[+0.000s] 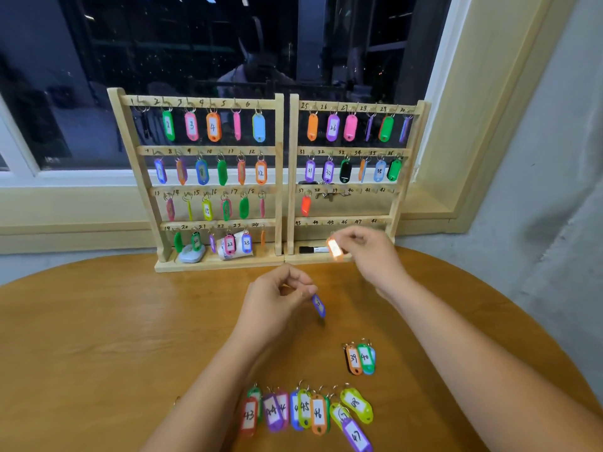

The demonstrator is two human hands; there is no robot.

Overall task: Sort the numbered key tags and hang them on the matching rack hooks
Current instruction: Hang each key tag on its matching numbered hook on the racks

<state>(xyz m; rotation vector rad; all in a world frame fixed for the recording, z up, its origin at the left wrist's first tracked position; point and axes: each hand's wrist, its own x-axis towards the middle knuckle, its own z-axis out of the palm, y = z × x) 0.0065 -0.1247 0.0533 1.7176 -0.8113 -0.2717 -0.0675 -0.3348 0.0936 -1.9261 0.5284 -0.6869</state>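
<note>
Right hand (368, 256): raised just in front of the lowest rail of the right rack (293, 177), below the hooks marked 45 to 47, fingertips pinching an orange tag (335, 250).
Orange tag: hangs in the air from those fingertips, white label facing the camera; it is blurred and its number cannot be read.
Left hand: the left hand (280, 295) is lower and nearer the person, above the counter (98, 337), with thumb and curled fingers pinching a blue tag (318, 305) by its top end.
Blue tag: dangles tilted below the fingers, clear of the wood; its number is too small to read.
Loose pair: tag 39 (353, 358), orange, and tag 40 (366, 357), green, lie side by side on the counter, touching, with another blue tag partly under them.
Near edge: a row of tags (318, 412) numbered 43 to 48 lies overlapping, rings pointing away from the person.
Right rack: its top two rails are hung with tags; a red tag (305, 205) hangs at hook 37; a black marker (311, 249) lies in the base tray.
Left rack: the left rack (208, 151) stands touching the right one, with coloured tags hanging on all four rails.
Behind: a dark window (195, 44).
</note>
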